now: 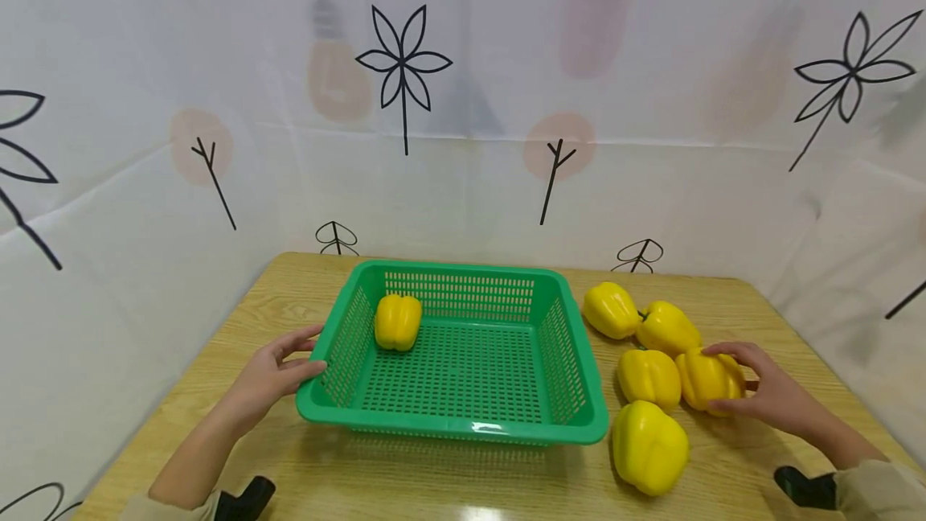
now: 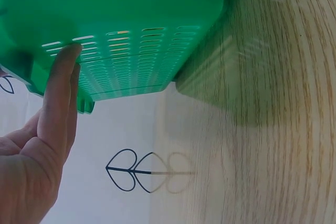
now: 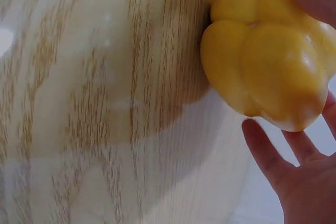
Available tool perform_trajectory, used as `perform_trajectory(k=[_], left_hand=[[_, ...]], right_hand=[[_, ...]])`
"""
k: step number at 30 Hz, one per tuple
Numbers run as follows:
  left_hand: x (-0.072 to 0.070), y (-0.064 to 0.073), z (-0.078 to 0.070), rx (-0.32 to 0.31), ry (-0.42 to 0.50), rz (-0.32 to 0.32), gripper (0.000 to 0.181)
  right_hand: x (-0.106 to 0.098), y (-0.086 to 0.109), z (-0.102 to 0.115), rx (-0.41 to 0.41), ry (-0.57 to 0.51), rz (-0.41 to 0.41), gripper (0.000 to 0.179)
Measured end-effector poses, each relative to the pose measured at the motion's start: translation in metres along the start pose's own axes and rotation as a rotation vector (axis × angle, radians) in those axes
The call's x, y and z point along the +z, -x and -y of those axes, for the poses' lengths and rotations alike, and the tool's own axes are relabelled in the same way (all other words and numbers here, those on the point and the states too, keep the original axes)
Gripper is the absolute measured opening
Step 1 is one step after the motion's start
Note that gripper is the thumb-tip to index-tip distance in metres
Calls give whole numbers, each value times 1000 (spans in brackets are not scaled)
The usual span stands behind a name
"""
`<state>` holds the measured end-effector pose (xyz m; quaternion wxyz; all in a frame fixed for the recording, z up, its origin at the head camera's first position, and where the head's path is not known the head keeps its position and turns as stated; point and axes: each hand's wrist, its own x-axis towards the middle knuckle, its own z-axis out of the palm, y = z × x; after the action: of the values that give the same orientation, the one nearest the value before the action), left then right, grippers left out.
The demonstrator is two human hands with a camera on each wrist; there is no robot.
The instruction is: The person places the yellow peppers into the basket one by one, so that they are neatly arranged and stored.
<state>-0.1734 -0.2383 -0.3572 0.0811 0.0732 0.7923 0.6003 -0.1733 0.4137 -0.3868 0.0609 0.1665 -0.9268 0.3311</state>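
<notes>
A green plastic basket (image 1: 452, 432) stands on the table, with one yellow bell pepper (image 1: 398, 322) inside at its back left. My left hand (image 1: 271, 372) is at the basket's left side, its fingers extended against the outer wall; the left wrist view shows the fingertips (image 2: 71, 53) on the slotted side. At the right, my right hand (image 1: 767, 392) has its thumb and fingers spread around another yellow bell pepper (image 1: 709, 380) on the table. The right wrist view shows that pepper (image 3: 262, 61) between digits on opposite sides, the palm apart from it.
Close by the right hand's pepper lie several more yellow bell peppers: a front one (image 1: 649, 447), a middle one (image 1: 649, 379) and two behind, including the farthest (image 1: 611, 310). A patterned white cloth (image 1: 463, 199) hangs behind the wooden table (image 1: 405, 481).
</notes>
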Motion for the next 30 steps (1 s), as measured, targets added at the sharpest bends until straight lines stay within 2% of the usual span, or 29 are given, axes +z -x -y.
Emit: perform_trajectory(k=[21,30], left_hand=[[1,1,-2,-6,-7,-6,66],[0,1,-2,0,-18,-9,65]], right_hand=[[-3,1,4,25,85,-70,59],[-5,-2,9,1,102,-93,59]])
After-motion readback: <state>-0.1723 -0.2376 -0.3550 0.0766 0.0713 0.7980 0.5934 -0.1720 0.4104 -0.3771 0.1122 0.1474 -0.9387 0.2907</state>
